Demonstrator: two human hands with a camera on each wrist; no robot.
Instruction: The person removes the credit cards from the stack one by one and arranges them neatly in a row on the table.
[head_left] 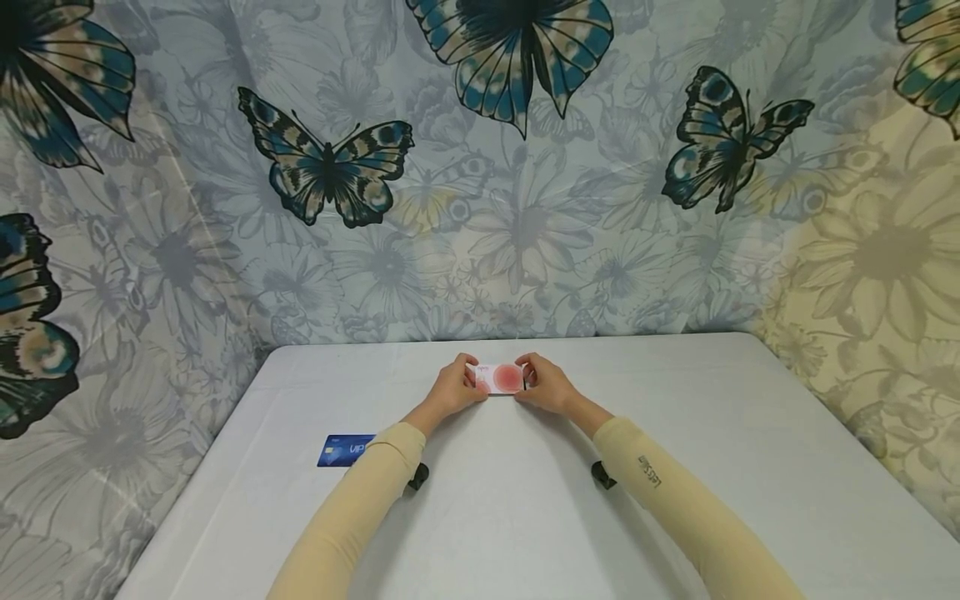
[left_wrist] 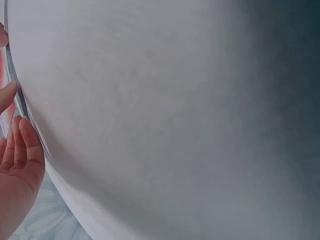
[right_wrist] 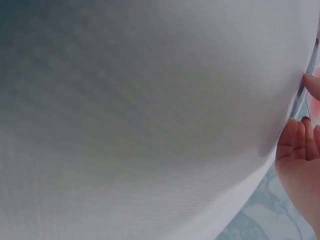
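Observation:
A white card with pink-red round patches (head_left: 504, 380) is held between both hands near the far side of the table. At its left end, my left hand (head_left: 452, 388) grips it with thumb and fingers. My right hand (head_left: 553, 387) grips the opposite end the same way. Thin layered edges along the card's side show in the left wrist view, next to the left fingers (left_wrist: 31, 140); how many layers there are I cannot tell. In the right wrist view only part of the right hand (right_wrist: 300, 167) shows, at the edge.
A blue card marked VIP (head_left: 342, 451) lies on the white tabletop (head_left: 510, 517) at left, its right end hidden by the left sleeve (head_left: 352, 508). Behind the table's far edge hangs a cloth with butterflies (head_left: 328, 171) and flowers.

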